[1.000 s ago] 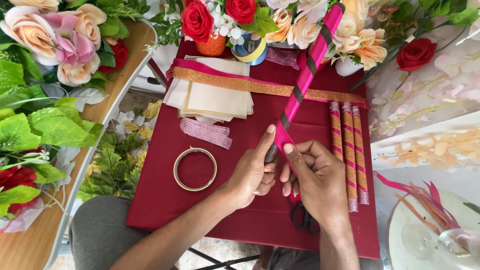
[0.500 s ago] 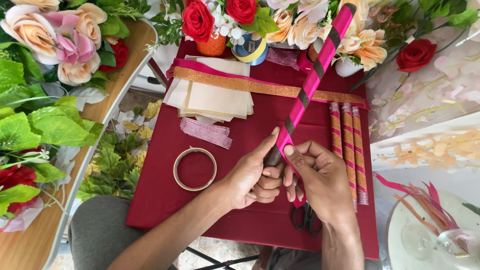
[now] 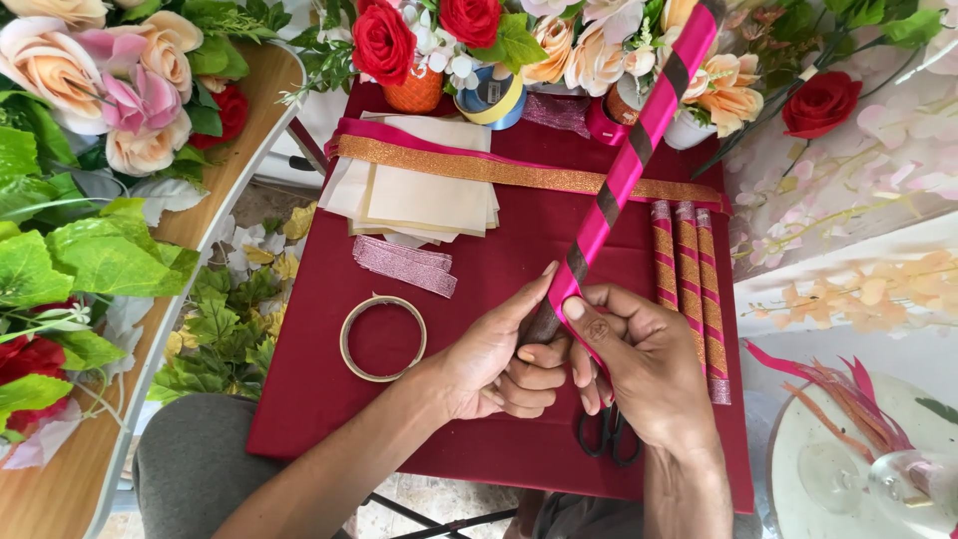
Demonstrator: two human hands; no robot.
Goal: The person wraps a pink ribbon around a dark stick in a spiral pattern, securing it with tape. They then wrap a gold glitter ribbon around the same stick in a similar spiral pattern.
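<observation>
Left hand point(image 3: 494, 364) and right hand point(image 3: 649, 369): fingers closed on the lower end of a stick point(image 3: 624, 175) wound with pink ribbon, slanting up beyond them | orange pot point(image 3: 414, 92) of roses set far above fingers | wooden hoop point(image 3: 382, 337) left of fingers | scissors point(image 3: 609, 437) partly hidden beneath right hand | three wrapped sticks point(image 3: 687, 265) just right, on red tabletop point(image 3: 319, 399).

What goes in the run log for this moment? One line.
left hand: grips stick base | right hand: presses pink ribbon on stick | scissors: under hands | wooden ring: on red cloth
</observation>
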